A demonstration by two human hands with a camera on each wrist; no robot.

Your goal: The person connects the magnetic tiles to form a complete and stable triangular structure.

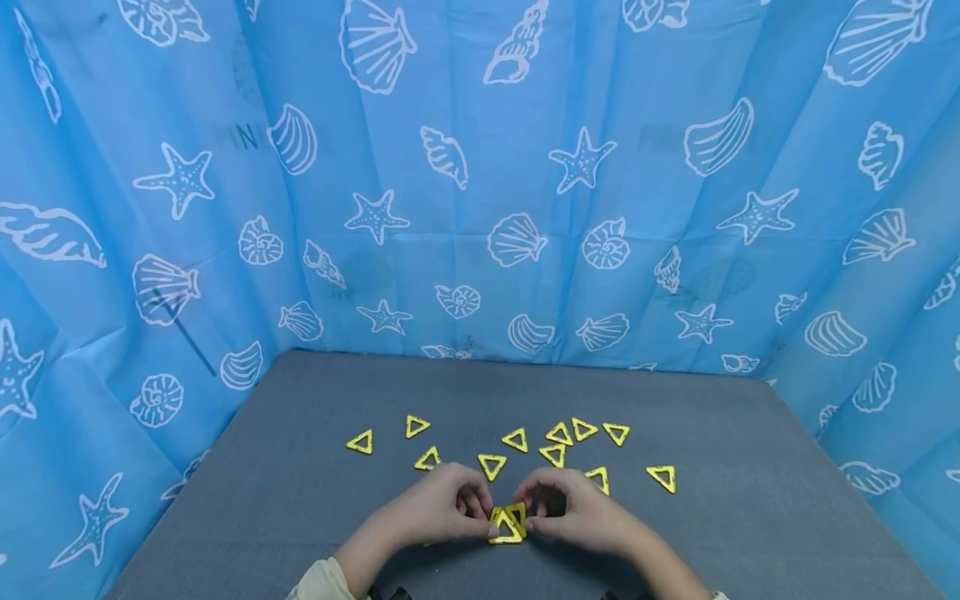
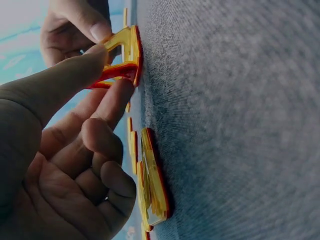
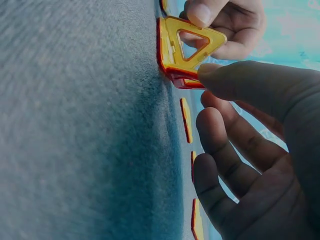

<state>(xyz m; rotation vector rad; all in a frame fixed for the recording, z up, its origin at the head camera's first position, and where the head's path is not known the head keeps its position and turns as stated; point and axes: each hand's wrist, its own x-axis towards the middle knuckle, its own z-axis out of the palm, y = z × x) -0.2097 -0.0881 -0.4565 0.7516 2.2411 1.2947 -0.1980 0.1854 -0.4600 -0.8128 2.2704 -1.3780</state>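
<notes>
Yellow see-through triangular magnetic tiles (image 1: 507, 540) stand joined in a small pyramid shape on the table, between the two hands. My left hand (image 1: 446, 504) pinches its left side with thumb and fingertips. From the other side, my right hand (image 1: 577, 508) pinches a tile by its edge. In the right wrist view, one upright triangular tile (image 3: 172, 57) faces the camera, with red edging along its base. The left wrist view shows the right thumb on the far side, and the left hand's remaining fingers loosely curled.
Several loose triangular tiles lie flat beyond the hands, among them one in the middle (image 1: 491, 457) and one at the right (image 1: 672, 483). Near the left hand lie more tiles (image 2: 159, 200), partly overlapping. A blue shell-print curtain (image 1: 480, 208) hangs behind the grey table (image 1: 300, 467).
</notes>
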